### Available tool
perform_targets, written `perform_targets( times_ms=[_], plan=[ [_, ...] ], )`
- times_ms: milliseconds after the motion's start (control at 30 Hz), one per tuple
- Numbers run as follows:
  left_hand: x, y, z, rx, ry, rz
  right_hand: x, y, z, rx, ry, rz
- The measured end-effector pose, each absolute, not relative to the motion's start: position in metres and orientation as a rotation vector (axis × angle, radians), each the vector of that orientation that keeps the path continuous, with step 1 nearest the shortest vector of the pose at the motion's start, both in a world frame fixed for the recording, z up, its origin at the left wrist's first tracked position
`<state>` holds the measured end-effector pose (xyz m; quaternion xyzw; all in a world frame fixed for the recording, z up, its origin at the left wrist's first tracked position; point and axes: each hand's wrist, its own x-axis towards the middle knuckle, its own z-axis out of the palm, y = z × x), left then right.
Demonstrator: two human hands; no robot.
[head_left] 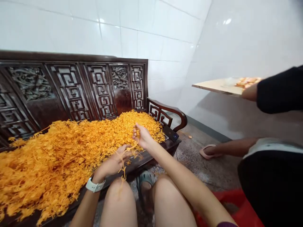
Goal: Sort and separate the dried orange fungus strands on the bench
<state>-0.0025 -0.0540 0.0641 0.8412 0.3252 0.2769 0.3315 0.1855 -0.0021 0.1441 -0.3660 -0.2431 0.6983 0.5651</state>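
Note:
A long heap of orange stringy strands (78,138), thin and branching with small frilly ends, covers the bench seat. My right hand (143,137) is raised over the front of the heap, its fingers curled and closed on an orange strand (123,171). That strand trails down and to the left, across my left hand, and hangs above my left knee. Beside it, my left hand (115,160) has its fingers stretched out and slightly blurred; the strand passes over them. A pale-banded watch (95,185) is on my left wrist.
The dark carved wooden bench (71,60) has a curved armrest (168,108), with a dark flat device (170,133) by it. At right, another person's arm (279,91) reaches near a board (213,86) holding reddish-orange pieces. That person's sandalled foot (209,151) and a red object (243,211) are below.

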Motion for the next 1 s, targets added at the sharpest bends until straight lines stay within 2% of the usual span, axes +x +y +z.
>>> perform_targets(
  times_ms=[100,200,300,367,600,800,1000],
  plan=[
    [-0.017,-0.058,0.089,2.313,0.886,0.656,0.205,-0.011,0.165,-0.656,-0.508,1.639],
    [-0.022,-0.055,0.124,2.203,1.086,1.020,0.216,-0.029,0.176,-0.362,-0.536,1.636],
    [-0.003,-0.064,0.151,1.811,1.164,1.394,0.208,-0.050,0.167,-0.257,-0.628,1.598],
    [0.021,-0.074,0.160,1.666,1.093,1.428,0.196,-0.060,0.155,-0.301,-0.677,1.525],
    [0.062,-0.089,0.133,2.197,1.200,1.088,0.172,-0.065,0.118,-0.548,-0.873,1.307],
    [0.047,-0.087,0.120,1.860,1.217,1.208,0.180,-0.068,0.096,-0.661,-0.755,1.273],
    [0.048,-0.076,0.110,1.687,1.190,1.077,0.175,-0.071,0.081,-0.633,-0.866,1.201]
  ],
)
